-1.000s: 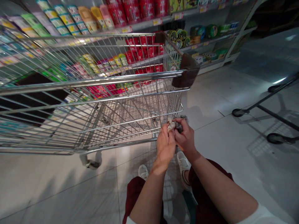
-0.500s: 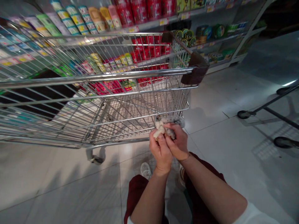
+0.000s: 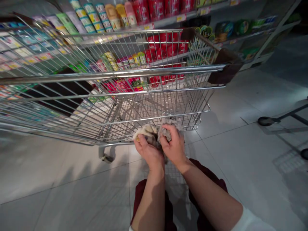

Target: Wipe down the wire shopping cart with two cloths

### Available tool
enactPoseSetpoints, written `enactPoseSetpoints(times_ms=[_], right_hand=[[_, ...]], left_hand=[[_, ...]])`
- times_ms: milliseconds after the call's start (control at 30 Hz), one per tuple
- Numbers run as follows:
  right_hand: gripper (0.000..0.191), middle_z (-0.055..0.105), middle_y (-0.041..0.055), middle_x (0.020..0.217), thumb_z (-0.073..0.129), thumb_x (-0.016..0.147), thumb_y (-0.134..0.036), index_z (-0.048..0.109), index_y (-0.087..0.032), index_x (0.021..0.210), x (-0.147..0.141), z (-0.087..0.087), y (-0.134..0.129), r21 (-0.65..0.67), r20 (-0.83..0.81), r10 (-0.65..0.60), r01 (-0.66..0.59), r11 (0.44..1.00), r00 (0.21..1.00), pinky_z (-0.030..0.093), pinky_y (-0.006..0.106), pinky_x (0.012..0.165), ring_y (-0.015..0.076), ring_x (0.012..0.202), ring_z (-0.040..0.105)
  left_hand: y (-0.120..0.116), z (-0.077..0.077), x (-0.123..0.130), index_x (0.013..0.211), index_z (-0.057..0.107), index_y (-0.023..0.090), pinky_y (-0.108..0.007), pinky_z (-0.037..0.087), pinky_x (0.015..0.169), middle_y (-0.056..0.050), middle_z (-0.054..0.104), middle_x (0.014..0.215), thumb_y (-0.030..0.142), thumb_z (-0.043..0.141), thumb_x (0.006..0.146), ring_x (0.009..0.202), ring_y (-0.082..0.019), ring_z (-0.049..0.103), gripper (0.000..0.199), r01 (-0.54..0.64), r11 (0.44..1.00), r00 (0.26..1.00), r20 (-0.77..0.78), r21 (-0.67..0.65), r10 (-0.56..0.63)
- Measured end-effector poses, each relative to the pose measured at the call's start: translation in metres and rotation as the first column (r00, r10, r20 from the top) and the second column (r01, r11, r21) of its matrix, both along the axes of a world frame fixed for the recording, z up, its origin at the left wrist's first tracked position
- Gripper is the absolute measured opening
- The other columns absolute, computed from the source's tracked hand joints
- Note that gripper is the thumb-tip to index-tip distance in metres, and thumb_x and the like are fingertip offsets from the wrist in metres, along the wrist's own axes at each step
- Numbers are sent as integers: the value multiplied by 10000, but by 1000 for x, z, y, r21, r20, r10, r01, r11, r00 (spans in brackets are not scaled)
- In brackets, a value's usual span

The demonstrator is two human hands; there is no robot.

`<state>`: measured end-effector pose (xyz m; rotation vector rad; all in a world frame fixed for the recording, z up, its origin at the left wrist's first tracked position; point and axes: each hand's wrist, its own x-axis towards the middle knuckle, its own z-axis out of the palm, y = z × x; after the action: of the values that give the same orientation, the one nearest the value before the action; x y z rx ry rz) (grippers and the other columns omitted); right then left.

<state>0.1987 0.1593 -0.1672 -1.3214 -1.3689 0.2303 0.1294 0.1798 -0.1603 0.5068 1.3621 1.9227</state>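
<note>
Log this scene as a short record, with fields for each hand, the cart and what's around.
Left hand: holds cream part of crumpled cloth
Right hand: grips grey part
Cloth count: one or two, unclear
Cart: wire, just beyond hands
Behind cart: shelves with red containers
Floor: pale tiles

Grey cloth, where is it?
Head view, just below centre: the grey cloth is bunched in the right hand, beside the left hand, near the shopping cart.
</note>
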Motion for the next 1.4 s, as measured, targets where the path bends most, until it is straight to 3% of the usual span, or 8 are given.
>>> enactPoseSetpoints(times_ms=[167,267,533,700,833,1133,1267,1400], right_hand=[[273,703,20,958,567,783,-192,605,-226,1052,0,2,12,-113,-126,75,-89,990,989,518,313,814,181,861,647],[270,700,-4,923,573,767,-191,615,-236,1030,6,3,16,-130,-148,122,-141,981,981,508,294,788,165,822,637],[234,691,-31,832,565,740,-169,640,-241,950,13,6,17,-126,-172,89,-111,986,981,489,258,714,140,730,617],[206,691,-19,845,563,746,-193,641,-237,932,22,7,13,-121,-160,-1,-19,992,987,493,274,740,150,746,614],[157,674,-29,793,564,724,-202,632,-230,862,29,3,13,-146,-244,-91,56,988,966,485,265,702,147,717,598],[139,660,-11,824,569,732,-186,607,-219,861,47,-7,20,-28,-252,-216,216,976,943,480,261,718,138,758,593],[138,655,10,861,577,794,-228,609,-230,927,48,-2,13,101,-177,-295,315,944,939,502,298,766,161,812,609],[145,659,18,873,580,826,-249,612,-247,967,48,3,3,200,-79,-298,308,930,951,521,314,778,173,821,632]], left_hand=[[1,-11,-1,906,547,183,-245,451,730,16,564,828,477,550,869,753,-106,541,297,213,976,967,-131,-50,-218],[3,-15,-1,899,569,175,-244,446,722,12,570,807,494,551,872,755,-113,539,320,287,957,939,-185,-45,-290],[9,-19,1,924,548,181,-252,440,765,8,555,854,480,515,901,783,-117,531,301,298,954,934,-195,-44,-301],[1,-19,12,970,572,185,-258,440,810,-12,593,914,510,480,921,855,-134,556,342,331,939,900,-268,-93,-343],[-6,-14,23,991,598,182,-282,439,882,-37,628,964,499,463,937,929,-156,582,349,374,918,860,-322,-130,-396],[-14,-15,44,1018,583,193,-289,460,861,-31,647,938,520,437,954,890,-151,593,364,539,842,794,-328,-13,-513],[-19,-10,47,1031,576,201,-274,452,826,-26,638,946,498,440,961,886,-148,581,333,497,868,807,-374,14,-456],[-25,-7,48,1083,574,203,-268,440,800,-28,641,962,473,452,964,866,-146,578,319,475,878,784,-479,52,-396]])
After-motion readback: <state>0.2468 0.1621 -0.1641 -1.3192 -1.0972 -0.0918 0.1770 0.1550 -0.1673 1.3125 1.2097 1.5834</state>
